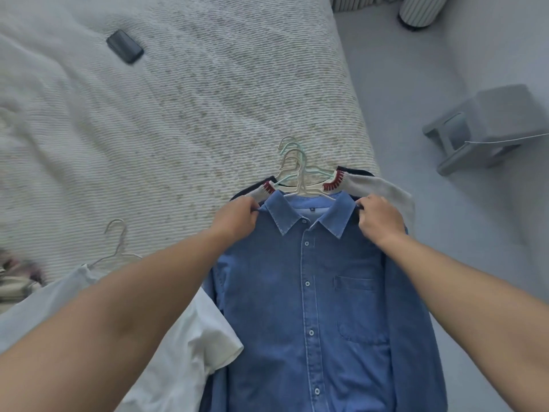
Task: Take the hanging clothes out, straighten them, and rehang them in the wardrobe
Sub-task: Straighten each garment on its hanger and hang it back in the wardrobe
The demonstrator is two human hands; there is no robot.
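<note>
A blue denim shirt [312,292] lies buttoned on its hanger at the bed's near right corner, on top of a stack of other hung clothes. My left hand [236,218] pinches its left shoulder beside the collar. My right hand [380,218] pinches its right shoulder. Several hanger hooks [292,162], white and pale green, poke out above the collar. Under the shirt show a cream knit with red trim [383,185] and a dark garment's edge [356,171].
A white short-sleeved top on a white hanger [118,248] lies left of the stack. A dark phone-like thing [124,46] rests far up the textured bedspread [178,114]. A grey stool [487,126] and a striped cylinder [419,10] stand on the floor to the right.
</note>
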